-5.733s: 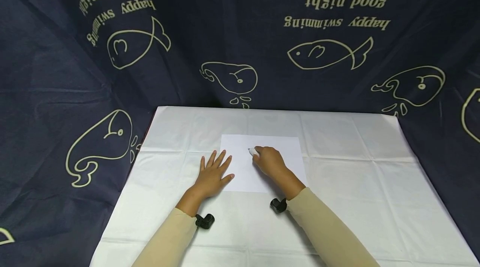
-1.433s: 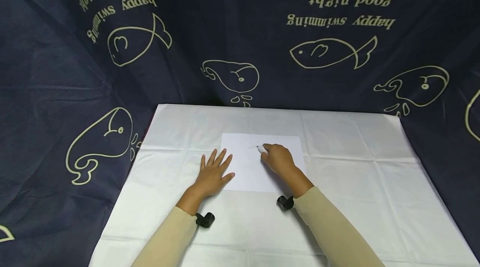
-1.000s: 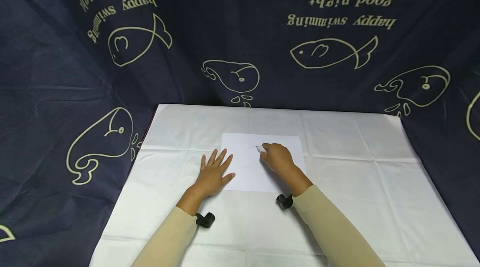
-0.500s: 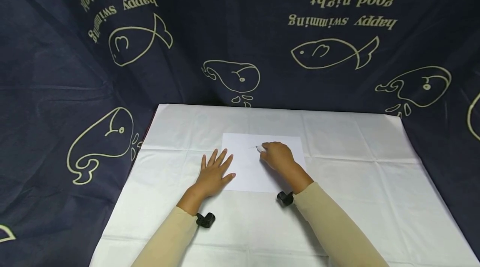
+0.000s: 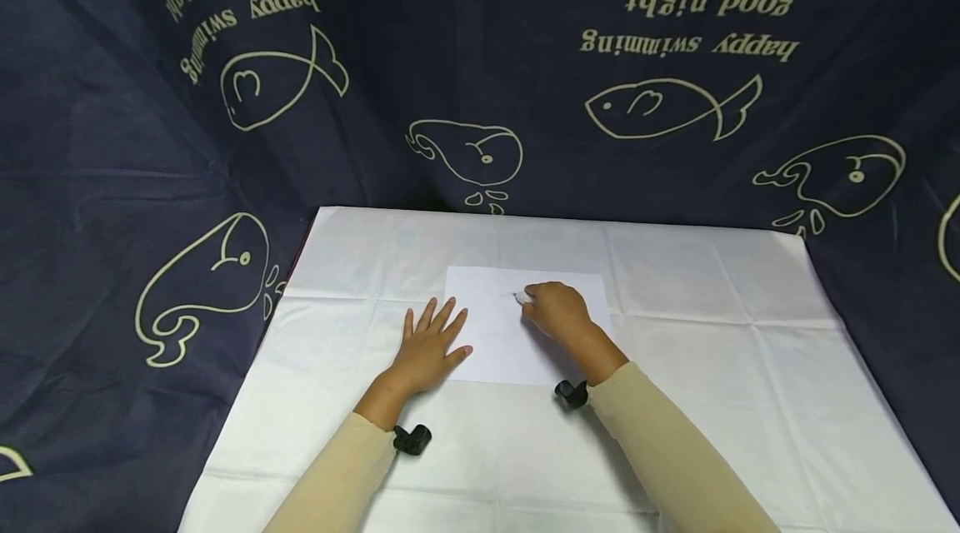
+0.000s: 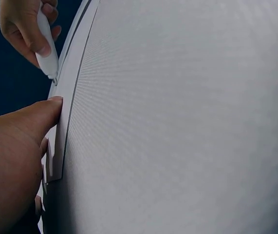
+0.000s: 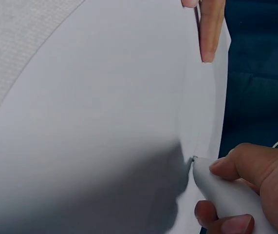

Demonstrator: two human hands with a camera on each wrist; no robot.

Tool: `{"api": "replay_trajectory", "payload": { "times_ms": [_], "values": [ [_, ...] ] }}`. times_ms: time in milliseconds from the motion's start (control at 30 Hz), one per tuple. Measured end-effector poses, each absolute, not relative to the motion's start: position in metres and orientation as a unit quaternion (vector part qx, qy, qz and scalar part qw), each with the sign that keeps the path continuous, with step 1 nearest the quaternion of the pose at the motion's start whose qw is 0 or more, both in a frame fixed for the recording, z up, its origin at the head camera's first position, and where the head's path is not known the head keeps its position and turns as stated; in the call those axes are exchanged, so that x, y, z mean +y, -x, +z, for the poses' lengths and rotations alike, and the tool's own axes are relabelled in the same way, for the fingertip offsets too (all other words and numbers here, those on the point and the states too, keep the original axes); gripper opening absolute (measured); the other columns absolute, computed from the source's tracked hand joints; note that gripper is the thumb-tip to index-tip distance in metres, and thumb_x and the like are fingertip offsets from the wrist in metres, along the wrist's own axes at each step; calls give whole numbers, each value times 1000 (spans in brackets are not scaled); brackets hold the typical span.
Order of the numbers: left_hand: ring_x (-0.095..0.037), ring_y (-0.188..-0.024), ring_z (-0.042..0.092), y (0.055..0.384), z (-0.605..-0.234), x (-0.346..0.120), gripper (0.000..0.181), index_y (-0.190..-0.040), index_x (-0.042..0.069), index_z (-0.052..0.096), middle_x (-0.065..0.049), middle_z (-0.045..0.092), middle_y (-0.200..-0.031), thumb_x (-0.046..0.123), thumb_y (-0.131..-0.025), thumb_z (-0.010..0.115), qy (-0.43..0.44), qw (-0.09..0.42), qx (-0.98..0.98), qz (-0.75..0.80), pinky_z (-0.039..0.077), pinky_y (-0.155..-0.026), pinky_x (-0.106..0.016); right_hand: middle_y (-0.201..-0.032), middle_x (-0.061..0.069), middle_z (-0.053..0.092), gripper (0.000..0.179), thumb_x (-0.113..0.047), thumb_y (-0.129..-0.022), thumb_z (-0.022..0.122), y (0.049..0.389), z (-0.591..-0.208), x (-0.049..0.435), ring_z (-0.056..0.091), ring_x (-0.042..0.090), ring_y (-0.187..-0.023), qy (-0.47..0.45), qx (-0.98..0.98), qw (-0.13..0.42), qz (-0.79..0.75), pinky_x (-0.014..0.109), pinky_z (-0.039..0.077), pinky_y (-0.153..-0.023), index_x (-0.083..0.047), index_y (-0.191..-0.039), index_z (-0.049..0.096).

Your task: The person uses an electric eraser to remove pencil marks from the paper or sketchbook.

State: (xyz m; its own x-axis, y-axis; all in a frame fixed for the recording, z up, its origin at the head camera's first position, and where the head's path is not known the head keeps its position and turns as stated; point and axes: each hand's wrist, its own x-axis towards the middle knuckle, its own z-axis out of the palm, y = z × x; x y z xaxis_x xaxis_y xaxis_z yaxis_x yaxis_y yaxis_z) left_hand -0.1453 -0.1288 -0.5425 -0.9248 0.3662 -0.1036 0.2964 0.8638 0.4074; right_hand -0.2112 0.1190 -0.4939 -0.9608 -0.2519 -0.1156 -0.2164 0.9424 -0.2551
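A white sheet of paper (image 5: 487,341) lies on the white-covered table. My left hand (image 5: 426,350) rests flat at its left edge, fingers spread and thumb on the paper. In my right hand (image 5: 558,315) is a fat white correction pen (image 5: 522,297) with a narrow metal tip, gripped between thumb and fingers. The tip points left and down at the upper middle of the sheet, and a short faint mark shows just left of it. In the right wrist view the correction pen (image 7: 224,192) has its tip right at the paper; its rear end is hidden by the hand.
White cloth with fold creases covers the table (image 5: 690,400). Behind and to the left hangs a dark blue curtain (image 5: 480,42) with fish and whale drawings. A black wrist camera (image 5: 412,440) sits on the left wrist, another (image 5: 572,394) on the right.
Compared with the oldest frame, my right hand and the correction pen have shifted right, and a faint mark now shows left of the tip. Over the last second they barely move. My left hand stays.
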Motion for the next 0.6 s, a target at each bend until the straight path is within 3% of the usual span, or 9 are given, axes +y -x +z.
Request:
{"api": "replay_trajectory", "payload": {
  "times_ms": [600],
  "values": [
    [-37,-159,1,145,-541,-128,66,-161,21,31,-5,14,-172,51,-104,49,-170,87,962,196,-5,-122,-68,-127,18,71,40,-25,-96,63,208,-495,118,66,39,-118,127,981,67,-134,50,54,-97,-8,-132,68]
  ]
}}
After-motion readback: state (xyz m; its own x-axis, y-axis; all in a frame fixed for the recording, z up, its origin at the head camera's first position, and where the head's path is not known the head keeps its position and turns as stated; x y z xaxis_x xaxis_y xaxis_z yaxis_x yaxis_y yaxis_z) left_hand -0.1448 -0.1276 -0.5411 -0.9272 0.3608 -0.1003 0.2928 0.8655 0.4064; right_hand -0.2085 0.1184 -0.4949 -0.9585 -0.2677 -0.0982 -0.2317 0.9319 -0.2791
